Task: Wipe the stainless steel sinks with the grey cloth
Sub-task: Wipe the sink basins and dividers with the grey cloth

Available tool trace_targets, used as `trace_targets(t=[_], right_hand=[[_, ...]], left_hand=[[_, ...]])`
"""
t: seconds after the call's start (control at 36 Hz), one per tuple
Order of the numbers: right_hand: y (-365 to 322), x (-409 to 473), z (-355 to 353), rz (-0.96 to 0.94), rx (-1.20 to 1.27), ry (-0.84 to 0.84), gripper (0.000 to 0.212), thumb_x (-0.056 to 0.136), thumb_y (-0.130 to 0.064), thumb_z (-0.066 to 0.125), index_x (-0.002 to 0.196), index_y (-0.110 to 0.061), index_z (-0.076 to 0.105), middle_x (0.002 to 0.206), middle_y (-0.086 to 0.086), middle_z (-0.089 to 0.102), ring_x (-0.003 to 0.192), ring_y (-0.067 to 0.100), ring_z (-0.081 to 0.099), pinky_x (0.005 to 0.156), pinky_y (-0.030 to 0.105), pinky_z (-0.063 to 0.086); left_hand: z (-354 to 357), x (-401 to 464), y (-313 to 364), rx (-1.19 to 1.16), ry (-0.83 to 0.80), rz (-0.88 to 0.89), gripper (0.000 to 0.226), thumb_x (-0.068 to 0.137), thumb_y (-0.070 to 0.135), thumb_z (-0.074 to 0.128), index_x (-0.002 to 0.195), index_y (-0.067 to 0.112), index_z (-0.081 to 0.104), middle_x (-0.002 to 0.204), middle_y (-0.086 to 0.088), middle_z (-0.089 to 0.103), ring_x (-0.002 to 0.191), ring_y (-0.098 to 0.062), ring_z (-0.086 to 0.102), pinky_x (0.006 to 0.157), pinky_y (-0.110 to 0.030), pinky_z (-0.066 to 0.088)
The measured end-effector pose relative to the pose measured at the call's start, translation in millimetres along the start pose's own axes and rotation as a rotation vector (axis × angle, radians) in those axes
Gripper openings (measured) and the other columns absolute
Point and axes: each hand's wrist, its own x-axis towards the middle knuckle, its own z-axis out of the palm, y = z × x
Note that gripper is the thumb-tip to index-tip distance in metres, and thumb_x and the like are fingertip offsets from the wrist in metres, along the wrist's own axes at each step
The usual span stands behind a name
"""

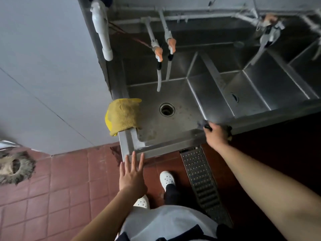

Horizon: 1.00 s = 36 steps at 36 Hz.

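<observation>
The person's white apron (166, 221) filled the bottom of the view, with two white clogs (167, 179) below it on the red tiled floor (69, 180). The left hand (132, 176) hung flat with fingers straight and spread, holding nothing, its fingertips just at the front corner of the stainless steel sinks (173, 141). The right hand (217, 134) lay on the front rim where the divider between the first two basins met it, fingers curled over the grey cloth (202, 122), which was bunched dark under and beyond the fingers. A yellow cloth (122, 115) was draped over the left rim of the nearest basin, beside its round drain (167, 109). A metal floor grate (201, 180) ran along the floor under the right arm, and a mop head (15, 167) lay at the left edge.
</observation>
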Motion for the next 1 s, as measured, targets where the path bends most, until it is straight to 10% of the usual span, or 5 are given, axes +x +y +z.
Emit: trace_targets(t=[0.08, 0.58, 0.69, 0.81, 1.0], right_hand=[[-13.0, -9.8, 41.0, -0.041, -0.216, -0.150, 0.038, 0.099, -0.026, 0.052, 0.136, -0.022, 0.058, 0.146, 0.008, 0.051, 0.135, 0.030, 0.044, 0.111, 0.046, 0.036], [-93.7, -83.7, 104.2, -0.447, -0.435, -0.446, 0.048, 0.101, -0.034, 0.049, 0.147, -0.040, 0.042, 0.160, -0.015, 0.032, 0.149, 0.014, 0.023, 0.118, 0.043, 0.021], [-86.8, -93.4, 96.2, -0.464, -0.225, -0.517, 0.046, 0.100, -0.028, 0.056, 0.145, -0.030, 0.050, 0.157, -0.006, 0.039, 0.149, 0.014, 0.027, 0.120, 0.033, 0.020], [-74.9, -96.3, 71.7, -0.384, 0.136, -0.563, 0.037, 0.098, -0.015, 0.061, 0.135, -0.011, 0.060, 0.131, -0.001, 0.060, 0.129, 0.021, 0.053, 0.095, 0.005, 0.038], [-72.2, -61.3, -2.5, -0.226, 0.599, -0.383, 0.011, 0.097, -0.019, 0.063, 0.098, -0.025, 0.071, 0.094, -0.010, 0.075, 0.092, 0.006, 0.069, 0.079, 0.018, 0.053]], left_hand=[[-0.8, 2.2, -5.0, -0.002, -0.029, 0.008, 0.112, 0.082, 0.032, 0.058, 0.148, 0.026, -0.032, 0.158, -0.008, -0.033, 0.146, -0.035, -0.026, 0.120, -0.054, -0.007], [-12.3, 4.2, -14.7, -0.145, -0.124, 0.057, 0.108, 0.082, 0.035, 0.060, 0.151, 0.035, -0.023, 0.159, 0.001, -0.032, 0.147, -0.028, -0.027, 0.117, -0.063, -0.001], [-15.3, 7.7, -26.0, -0.312, -0.163, 0.078, 0.100, 0.081, 0.070, 0.055, 0.152, 0.045, -0.011, 0.157, 0.018, -0.026, 0.147, -0.018, -0.025, 0.113, -0.063, -0.006], [-28.1, 17.4, -36.2, -0.440, -0.188, 0.109, 0.054, 0.105, 0.044, 0.024, 0.154, 0.044, 0.002, 0.164, 0.013, -0.010, 0.151, -0.017, -0.012, 0.117, -0.061, 0.000], [-72.0, 28.6, 0.8, -1.100, 0.088, 0.098, 0.082, 0.075, 0.019, 0.079, 0.144, 0.033, 0.036, 0.136, -0.006, 0.052, 0.117, -0.026, 0.057, 0.095, -0.033, 0.052]])
